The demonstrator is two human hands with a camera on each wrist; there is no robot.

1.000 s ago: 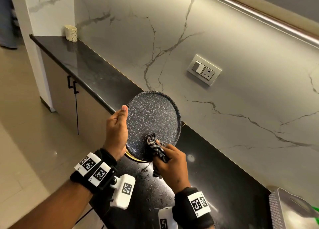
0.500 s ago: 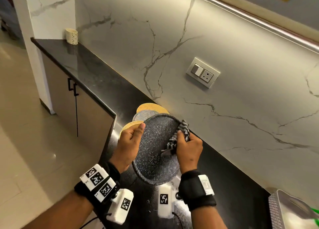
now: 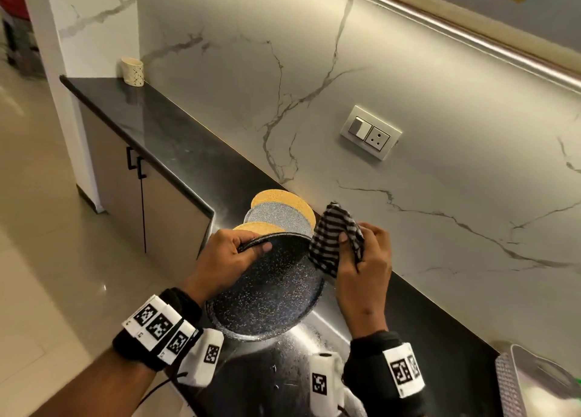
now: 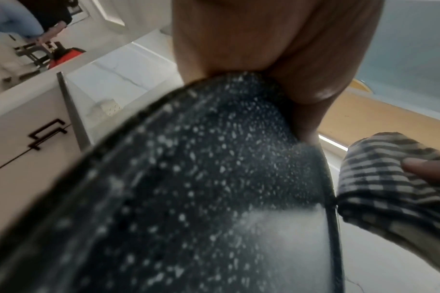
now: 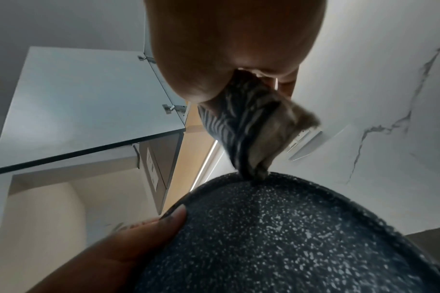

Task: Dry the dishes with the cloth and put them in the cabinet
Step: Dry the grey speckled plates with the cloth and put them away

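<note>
Left hand pinches the far rim of the dark speckled plate – thumb on top, fingers under – holding it tilted above the counter, face up, likely so the cloth can reach the edge. Right hand is bunched around the striped cloth, just right of the plate; the cloth's tip touches the rim in the right wrist view. Beyond the left hand, a stack of yellow and grey plates sits on the counter, probably still waiting. Overhead cabinet door stands open. Plate underside hidden; can't tell if any water remains. Rack right of the right hand is cut off.
</note>
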